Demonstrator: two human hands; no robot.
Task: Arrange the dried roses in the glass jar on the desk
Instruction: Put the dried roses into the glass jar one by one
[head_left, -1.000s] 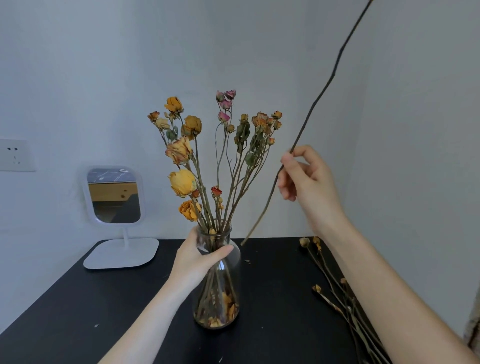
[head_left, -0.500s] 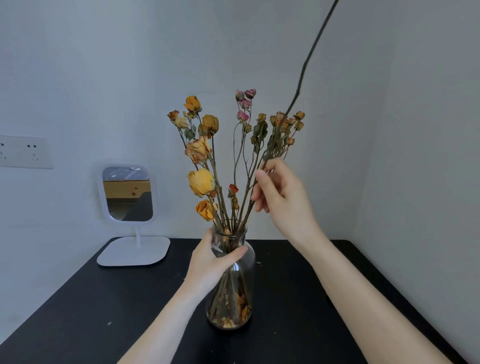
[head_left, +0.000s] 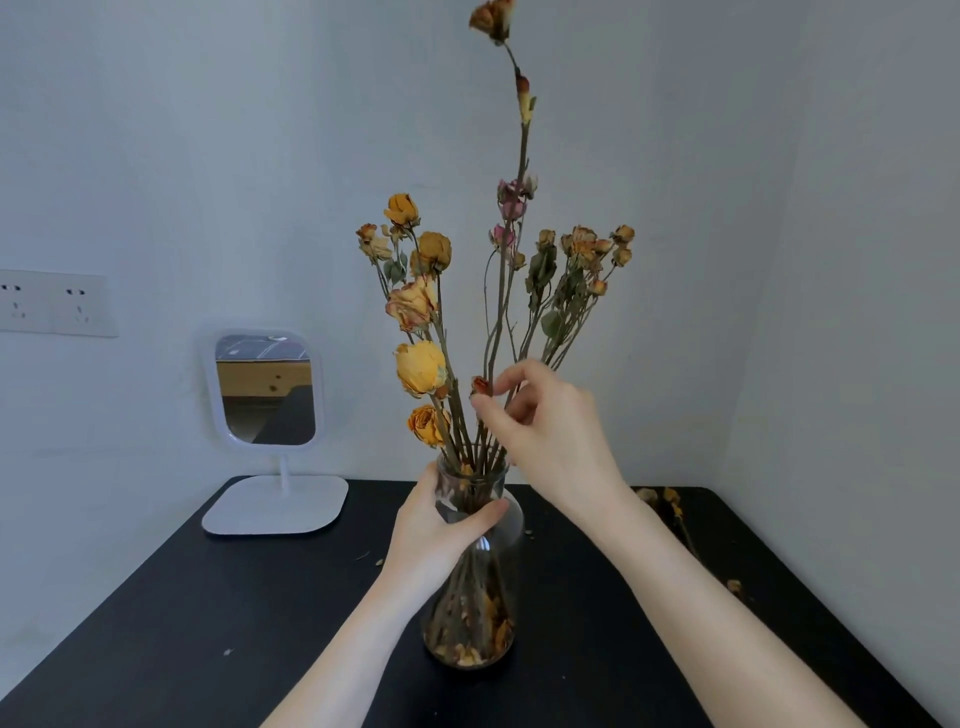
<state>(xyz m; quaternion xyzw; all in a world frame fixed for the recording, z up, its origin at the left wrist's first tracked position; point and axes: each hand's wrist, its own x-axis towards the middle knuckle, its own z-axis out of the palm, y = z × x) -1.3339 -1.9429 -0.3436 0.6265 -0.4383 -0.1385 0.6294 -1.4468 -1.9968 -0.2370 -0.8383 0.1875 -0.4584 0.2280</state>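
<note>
- My left hand (head_left: 441, 525) is gripping the neck of the glass jar (head_left: 475, 613), midway between the side edges of the desk (head_left: 208, 623).
- My right hand (head_left: 545, 431) is pinching a tall rose stem (head_left: 522, 140) standing in the jar.

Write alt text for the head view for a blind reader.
A right hand pinches a tall dried rose stem among the dried roses in a glass jar, whose neck the left hand grips. The jar stands on a black desk, a white mirror behind left, loose stems at right.
</note>
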